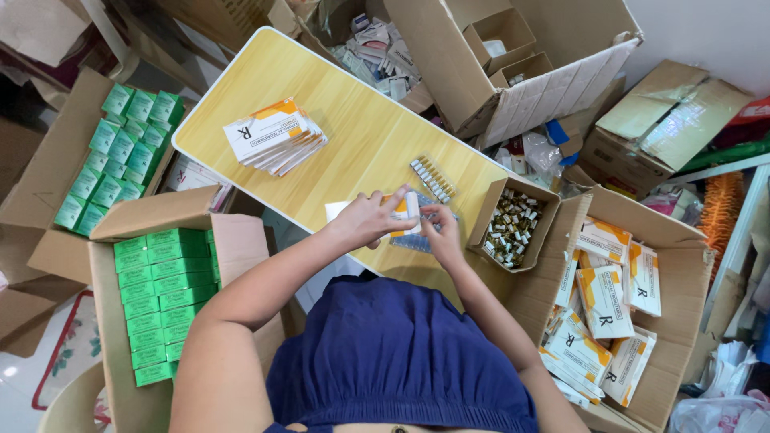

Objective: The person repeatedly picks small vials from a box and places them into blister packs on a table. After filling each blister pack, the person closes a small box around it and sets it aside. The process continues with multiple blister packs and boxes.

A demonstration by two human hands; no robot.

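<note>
Hands are meeting over the near edge of the table (353, 136), a pale wood-grain top with a white rim. Left hand (365, 218) is grasping a small white-and-orange carton (403, 210), grip clenched around it, holding it just above the table. Right hand (440, 232) is touching the carton's end, fingers bent at it; whether that grip is clamping anything cannot be told. Clear blister tray (411, 241) is lying on the table under both hands, partly hidden. Second tray of vials (433, 178) is resting just beyond the hands, toward the table's middle. Stack of flattened white-and-orange cartons (275, 135) is sitting fanned out near the far left part of the table, well apart from the hands. Small open box of loose vials (511, 226) is sitting at the table's right edge, near the right hand. Large cardboard box (682, 248) on the right is holding filled white-and-orange cartons. Two cardboard boxes of green packs (156, 301) and (120, 148) are standing off the table's left edge.
</note>
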